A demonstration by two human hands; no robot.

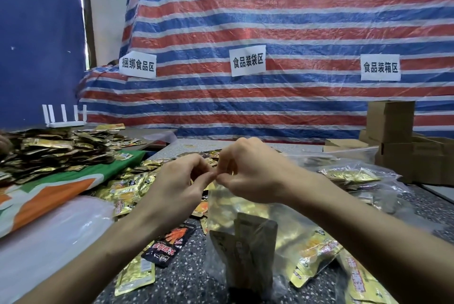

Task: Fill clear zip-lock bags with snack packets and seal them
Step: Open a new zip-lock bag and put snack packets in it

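The bag [245,242] hung upright at the centre of the view. Its top edge was pinched between both hands and its bottom rested on the table [191,279], probably so that the contents would settle low and leave the zip strip free to press. The left hand [181,181] and right hand [248,171] met at that edge, close enough that their fingertips touched. Each had its fingers curled in, with thumb and forefinger nipping the thin plastic rather than spread wide, which looked like the start of running the seal shut. How much of the zip was already closed could not be told, since the fingers hid it. The bag was clear, soft film, creased and glossy, and through it showed flat packets [253,237] of gold foil standing on end, their backs dull and their faces shiny. Loose packets [132,190] of the same crinkled foil lay scattered on the dark speckled table just beyond the left wrist, within easy reach for filling. One black packet [169,244] lay flat among them. A larger heap [49,151] sat further left on a green and orange cloth. To the right lay filled bags [356,178], lumpy and slack, apparently put aside as finished, near plain cardboard boxes [390,124].
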